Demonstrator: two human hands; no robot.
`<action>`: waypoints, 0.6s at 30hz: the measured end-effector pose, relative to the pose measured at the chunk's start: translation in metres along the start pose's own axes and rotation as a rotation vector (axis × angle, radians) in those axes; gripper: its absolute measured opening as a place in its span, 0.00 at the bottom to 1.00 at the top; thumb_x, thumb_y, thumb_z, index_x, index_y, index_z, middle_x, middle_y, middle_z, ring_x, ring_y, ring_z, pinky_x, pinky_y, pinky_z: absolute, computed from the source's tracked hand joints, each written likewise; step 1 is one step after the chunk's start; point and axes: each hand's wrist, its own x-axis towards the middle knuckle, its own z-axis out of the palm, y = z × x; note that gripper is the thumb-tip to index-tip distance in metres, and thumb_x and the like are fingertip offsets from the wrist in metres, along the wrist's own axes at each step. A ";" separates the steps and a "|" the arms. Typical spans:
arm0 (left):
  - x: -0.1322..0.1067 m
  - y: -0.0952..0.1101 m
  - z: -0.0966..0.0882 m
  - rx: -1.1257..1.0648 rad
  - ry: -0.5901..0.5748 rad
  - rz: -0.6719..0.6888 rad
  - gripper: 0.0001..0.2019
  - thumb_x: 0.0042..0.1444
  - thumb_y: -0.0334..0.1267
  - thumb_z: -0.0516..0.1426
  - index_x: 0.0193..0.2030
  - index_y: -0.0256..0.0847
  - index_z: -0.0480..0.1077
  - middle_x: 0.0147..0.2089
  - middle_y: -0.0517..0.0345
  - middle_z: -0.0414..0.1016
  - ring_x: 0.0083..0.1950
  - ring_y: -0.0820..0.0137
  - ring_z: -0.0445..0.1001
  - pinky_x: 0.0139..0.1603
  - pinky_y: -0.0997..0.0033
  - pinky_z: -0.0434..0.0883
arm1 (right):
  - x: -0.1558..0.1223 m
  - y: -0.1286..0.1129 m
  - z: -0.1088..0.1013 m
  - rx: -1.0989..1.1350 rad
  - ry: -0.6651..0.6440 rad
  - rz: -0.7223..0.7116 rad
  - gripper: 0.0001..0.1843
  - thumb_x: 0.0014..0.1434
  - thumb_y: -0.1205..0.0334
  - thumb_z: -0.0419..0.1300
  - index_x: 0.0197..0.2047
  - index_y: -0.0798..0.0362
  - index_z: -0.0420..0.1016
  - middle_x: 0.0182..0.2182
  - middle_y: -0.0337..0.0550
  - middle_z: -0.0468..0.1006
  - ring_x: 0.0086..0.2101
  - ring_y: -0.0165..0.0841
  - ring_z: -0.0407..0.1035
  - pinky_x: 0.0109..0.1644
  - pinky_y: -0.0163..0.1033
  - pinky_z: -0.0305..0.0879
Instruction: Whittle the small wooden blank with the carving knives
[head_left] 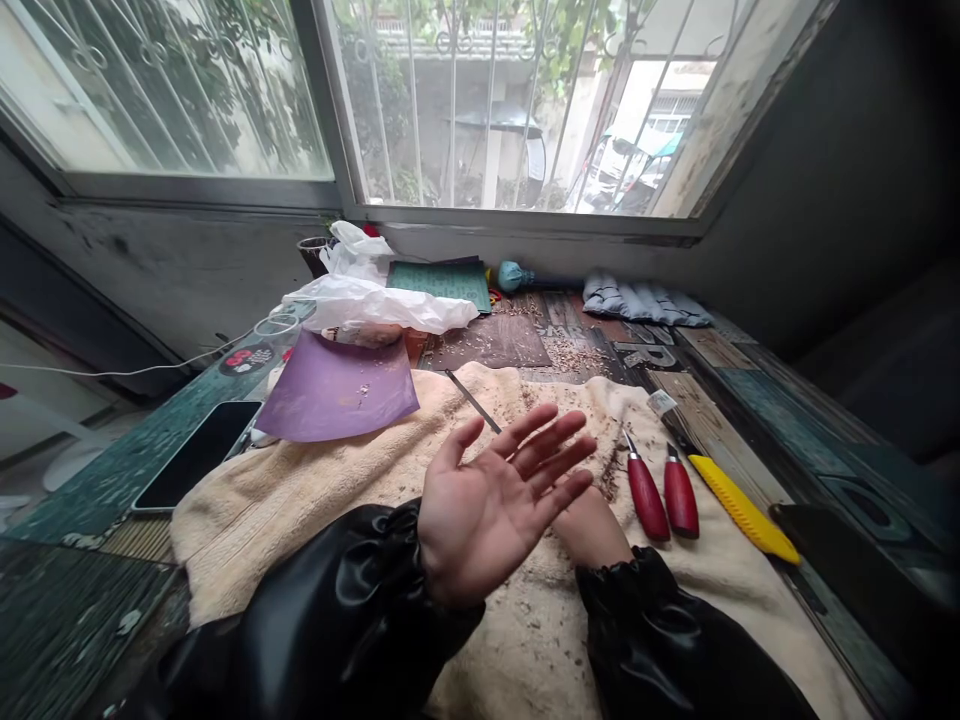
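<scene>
The left hand (495, 500) is raised over a cream towel (285, 500), palm up, its 5 fingers spread and slightly curled, gripping nothing. The right hand (592, 528) sits low just behind it, close over the towel. Only its back and wrist show, and the left palm hides the fingers, so I cannot tell whether they are open or closed, or whether they hold anything. Both forearms wear glossy black sleeves (337, 610). The things nearest the hands lie just to the right of the right hand, not touched by it: a red-handled knife (646, 497) and a second red-handled knife (681, 495), side by side on the towel with their short blades pointing away from the person. Just beside those, further right, a yellow-handled knife (742, 510) lies at a slant across the towel's edge and the table (720, 350). Wood shavings (570, 355) are scattered over the towel and the patterned tabletop beyond it. A thin metal rod (471, 400) lies on the towel's far edge, above the left hand. To the left, a purple sheet (337, 390) overlaps the towel's corner, and a dark smartphone (199, 452) lies flat near the table's left edge. Farther back sit a white plastic bag (375, 300), a green cutting mat (442, 280) and a folded grey cloth (645, 300), all under a barred window (487, 100).
</scene>
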 end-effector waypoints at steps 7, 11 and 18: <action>0.024 0.000 -0.021 0.390 -0.026 0.142 0.26 0.56 0.50 0.37 0.51 0.35 0.61 0.56 0.50 0.60 0.58 0.61 0.58 0.57 0.58 0.56 | 0.002 0.000 0.002 0.017 -0.036 0.046 0.19 0.58 0.54 0.41 0.30 0.51 0.70 0.29 0.44 0.76 0.30 0.33 0.68 0.32 0.34 0.55; 0.029 0.003 -0.036 1.108 0.051 0.438 0.25 0.57 0.50 0.37 0.52 0.40 0.61 0.56 0.52 0.62 0.58 0.63 0.57 0.57 0.56 0.55 | 0.003 0.000 0.003 0.021 -0.037 0.038 0.20 0.58 0.53 0.40 0.31 0.50 0.69 0.28 0.43 0.76 0.30 0.33 0.68 0.32 0.34 0.54; 0.032 0.005 -0.090 2.237 0.067 0.702 0.10 0.52 0.36 0.50 0.39 0.40 0.68 0.39 0.52 0.70 0.42 0.66 0.67 0.44 0.65 0.66 | 0.002 -0.001 0.001 0.006 -0.033 0.010 0.19 0.58 0.54 0.39 0.32 0.50 0.69 0.28 0.45 0.76 0.30 0.34 0.68 0.31 0.34 0.52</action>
